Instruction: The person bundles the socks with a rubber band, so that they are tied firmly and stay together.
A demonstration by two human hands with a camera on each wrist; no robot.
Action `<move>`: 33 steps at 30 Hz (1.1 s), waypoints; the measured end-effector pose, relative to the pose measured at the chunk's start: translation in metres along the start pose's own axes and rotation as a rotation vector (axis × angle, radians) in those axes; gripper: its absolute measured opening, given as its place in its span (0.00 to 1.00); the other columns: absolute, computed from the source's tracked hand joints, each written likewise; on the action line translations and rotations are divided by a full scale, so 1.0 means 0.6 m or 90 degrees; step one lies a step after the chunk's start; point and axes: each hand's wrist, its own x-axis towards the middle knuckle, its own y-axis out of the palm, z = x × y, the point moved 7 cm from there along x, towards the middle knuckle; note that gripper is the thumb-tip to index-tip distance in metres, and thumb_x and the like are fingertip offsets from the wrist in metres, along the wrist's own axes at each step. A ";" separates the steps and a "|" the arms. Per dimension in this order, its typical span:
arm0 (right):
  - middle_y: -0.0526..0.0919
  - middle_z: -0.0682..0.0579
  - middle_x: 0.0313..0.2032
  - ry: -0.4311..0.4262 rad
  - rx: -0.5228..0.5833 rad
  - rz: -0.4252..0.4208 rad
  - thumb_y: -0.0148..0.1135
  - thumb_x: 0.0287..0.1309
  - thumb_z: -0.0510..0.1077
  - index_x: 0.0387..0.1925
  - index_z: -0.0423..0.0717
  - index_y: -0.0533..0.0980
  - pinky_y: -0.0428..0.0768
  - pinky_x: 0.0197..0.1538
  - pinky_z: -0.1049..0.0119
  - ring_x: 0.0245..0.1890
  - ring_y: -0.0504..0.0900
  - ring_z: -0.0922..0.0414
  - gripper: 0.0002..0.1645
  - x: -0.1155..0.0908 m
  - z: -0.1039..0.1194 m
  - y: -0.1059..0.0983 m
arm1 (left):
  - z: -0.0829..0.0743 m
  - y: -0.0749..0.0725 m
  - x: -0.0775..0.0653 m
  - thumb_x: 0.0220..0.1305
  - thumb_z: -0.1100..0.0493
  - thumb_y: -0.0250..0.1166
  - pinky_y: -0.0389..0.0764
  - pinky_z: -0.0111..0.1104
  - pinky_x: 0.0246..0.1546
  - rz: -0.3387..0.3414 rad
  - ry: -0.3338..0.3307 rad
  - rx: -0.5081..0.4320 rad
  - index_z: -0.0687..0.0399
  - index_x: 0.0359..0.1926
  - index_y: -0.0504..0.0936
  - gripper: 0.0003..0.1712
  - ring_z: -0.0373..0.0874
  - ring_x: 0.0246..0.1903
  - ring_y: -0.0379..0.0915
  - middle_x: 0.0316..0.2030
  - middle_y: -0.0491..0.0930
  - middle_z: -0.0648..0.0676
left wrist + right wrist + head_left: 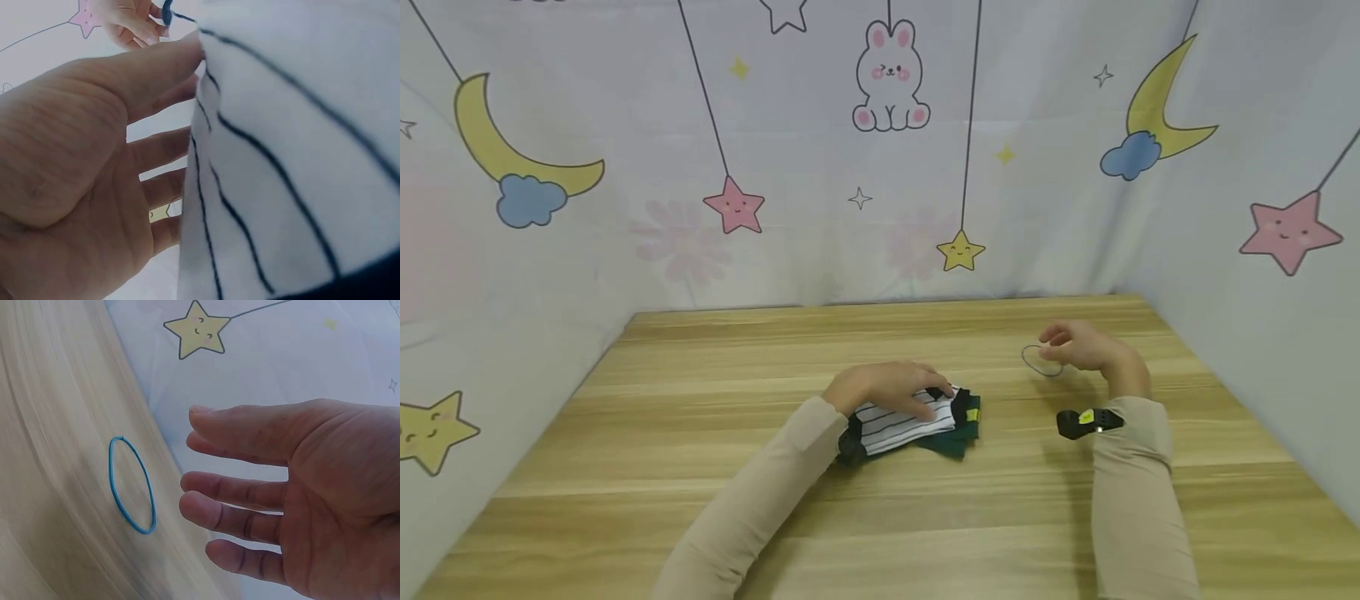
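Head view: diffuse, even light of moderate brightness; soft shadows fall on the table (700,375) beside both sleeves (1142,492), and fine detail is slightly smeared. Left wrist view: the cloth (325,75), close to the lens, is pale and blurred; the left hand (87,156) is dimmer. Right wrist view: bright, washed-out curtain (262,369); faint shadow near the ring (149,487).

The left sleeve (737,517) and right sleeve (1144,517) are long, plain beige cloth — softly creased, each ending in a cuff. A black strap (1109,419) at the right wrist carries a rounded black device (1069,425) and yellow label (1086,418); another dark device (851,445) sits by the left cuff (815,429) — rounded too.
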 end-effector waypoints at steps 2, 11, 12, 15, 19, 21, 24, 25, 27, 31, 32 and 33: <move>0.72 0.22 0.56 0.004 0.004 -0.002 0.56 0.70 0.41 0.58 0.25 0.67 0.77 0.50 0.46 0.48 0.79 0.37 0.24 -0.003 -0.005 -0.002 | 0.000 0.001 0.001 0.72 0.50 0.62 0.65 0.37 0.66 -0.006 -0.002 -0.001 0.44 0.69 0.71 0.26 0.44 0.67 0.63 0.68 0.68 0.50; 0.74 0.26 0.50 0.051 -0.009 -0.009 0.56 0.71 0.43 0.57 0.22 0.65 0.78 0.45 0.52 0.45 0.79 0.37 0.26 -0.007 -0.019 -0.003 | 0.007 0.003 -0.001 0.68 0.47 0.66 0.66 0.41 0.65 -0.018 -0.056 -0.029 0.45 0.74 0.61 0.39 0.47 0.68 0.61 0.70 0.63 0.55; 0.75 0.28 0.49 0.061 -0.007 -0.007 0.56 0.71 0.43 0.57 0.22 0.64 0.78 0.45 0.53 0.45 0.78 0.38 0.27 -0.007 -0.021 -0.003 | 0.006 0.003 -0.001 0.68 0.47 0.66 0.66 0.41 0.66 -0.018 -0.057 -0.027 0.46 0.75 0.60 0.40 0.48 0.69 0.61 0.71 0.63 0.55; 0.77 0.31 0.47 0.085 -0.017 -0.006 0.54 0.72 0.45 0.58 0.22 0.63 0.76 0.41 0.56 0.44 0.78 0.41 0.29 -0.007 -0.027 -0.003 | 0.005 0.002 0.000 0.67 0.47 0.67 0.65 0.40 0.67 -0.017 -0.056 -0.018 0.47 0.75 0.60 0.40 0.47 0.69 0.61 0.70 0.65 0.54; 0.77 0.31 0.46 0.111 -0.026 -0.027 0.53 0.72 0.47 0.60 0.24 0.62 0.75 0.41 0.54 0.45 0.77 0.40 0.30 -0.009 -0.032 -0.006 | 0.004 0.001 0.000 0.65 0.48 0.69 0.66 0.40 0.66 -0.016 -0.058 -0.010 0.46 0.73 0.62 0.40 0.46 0.67 0.63 0.68 0.67 0.53; 0.76 0.31 0.48 0.130 -0.007 -0.041 0.53 0.71 0.47 0.60 0.25 0.62 0.74 0.44 0.53 0.46 0.76 0.40 0.30 -0.013 -0.035 -0.006 | 0.004 0.000 -0.001 0.64 0.48 0.70 0.67 0.39 0.65 -0.019 -0.054 -0.005 0.46 0.72 0.63 0.40 0.46 0.67 0.64 0.67 0.68 0.53; 0.74 0.35 0.46 0.163 0.034 -0.051 0.55 0.70 0.48 0.60 0.28 0.63 0.72 0.46 0.54 0.45 0.73 0.43 0.29 -0.019 -0.044 0.001 | 0.004 0.001 -0.002 0.63 0.48 0.71 0.68 0.39 0.64 -0.020 -0.050 -0.005 0.45 0.72 0.64 0.40 0.46 0.65 0.66 0.67 0.70 0.52; 0.74 0.36 0.46 0.171 0.041 -0.053 0.55 0.70 0.48 0.60 0.29 0.63 0.71 0.47 0.55 0.45 0.72 0.44 0.29 -0.020 -0.047 0.003 | 0.004 0.001 -0.002 0.63 0.48 0.71 0.68 0.39 0.63 -0.018 -0.048 -0.007 0.45 0.72 0.64 0.40 0.46 0.64 0.67 0.67 0.70 0.52; 0.74 0.36 0.46 0.181 0.049 -0.058 0.56 0.69 0.47 0.60 0.29 0.63 0.70 0.48 0.54 0.46 0.72 0.44 0.29 -0.022 -0.053 0.007 | 0.005 0.003 -0.003 0.63 0.48 0.71 0.69 0.39 0.63 -0.015 -0.047 -0.014 0.45 0.72 0.63 0.40 0.46 0.63 0.69 0.66 0.71 0.53; 0.77 0.38 0.42 0.184 0.030 -0.073 0.60 0.65 0.44 0.57 0.29 0.66 0.71 0.48 0.54 0.45 0.74 0.44 0.28 -0.019 -0.062 0.007 | 0.002 0.002 -0.003 0.63 0.48 0.71 0.70 0.39 0.62 -0.012 -0.042 -0.017 0.45 0.72 0.63 0.41 0.46 0.62 0.70 0.65 0.72 0.54; 0.78 0.38 0.41 0.182 0.028 -0.077 0.61 0.63 0.43 0.56 0.29 0.67 0.71 0.47 0.55 0.44 0.74 0.44 0.27 -0.016 -0.064 0.007 | 0.000 0.001 -0.004 0.63 0.48 0.72 0.70 0.39 0.62 -0.012 -0.041 -0.015 0.45 0.72 0.63 0.41 0.46 0.62 0.70 0.65 0.72 0.54; 0.78 0.40 0.39 0.180 0.020 -0.081 0.62 0.61 0.43 0.54 0.29 0.68 0.71 0.45 0.56 0.43 0.75 0.45 0.26 -0.014 -0.064 0.006 | -0.002 0.001 -0.004 0.63 0.48 0.72 0.70 0.39 0.62 -0.012 -0.039 -0.011 0.45 0.73 0.63 0.41 0.46 0.62 0.70 0.65 0.72 0.54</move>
